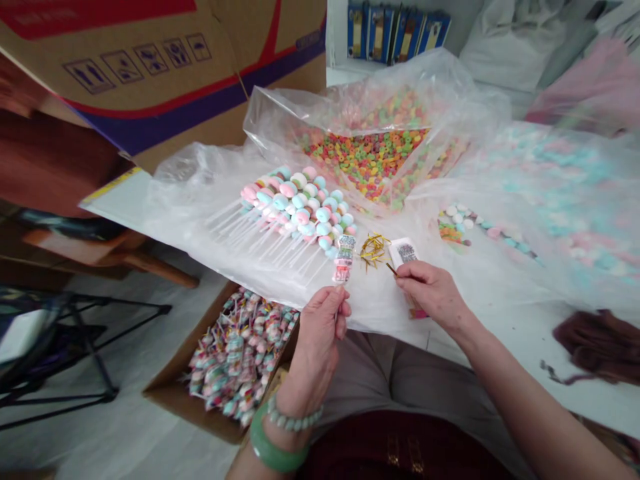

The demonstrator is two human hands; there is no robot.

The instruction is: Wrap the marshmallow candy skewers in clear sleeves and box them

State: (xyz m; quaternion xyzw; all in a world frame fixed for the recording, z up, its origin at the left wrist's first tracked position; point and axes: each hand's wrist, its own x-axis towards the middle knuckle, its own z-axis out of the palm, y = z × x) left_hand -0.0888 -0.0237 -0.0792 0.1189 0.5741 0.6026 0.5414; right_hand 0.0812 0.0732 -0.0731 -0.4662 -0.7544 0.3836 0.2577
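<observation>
My left hand (324,317) is closed around the lower end of a candy skewer in a printed wrapper (344,259), which stands roughly upright above the fingers. Over on the right, my right hand (431,292) pinches a gold twist tie (391,269) between thumb and fingers. A small pile of gold twist ties (373,249) lies on the table between the hands. Beside the right fingertips is a stack of printed wrappers (403,251). Left of the pile, unwrapped marshmallow skewers (300,203) lie in rows, their white sticks pointing towards the table's front edge.
A large clear bag of ring-shaped candies (370,160) lies behind the skewers. More pastel marshmallows in plastic (565,193) are at the right. A big carton (170,73) stands at the back left. Below the table edge, a box (200,407) holds wrapped skewers. A brown cloth (600,347) lies at right.
</observation>
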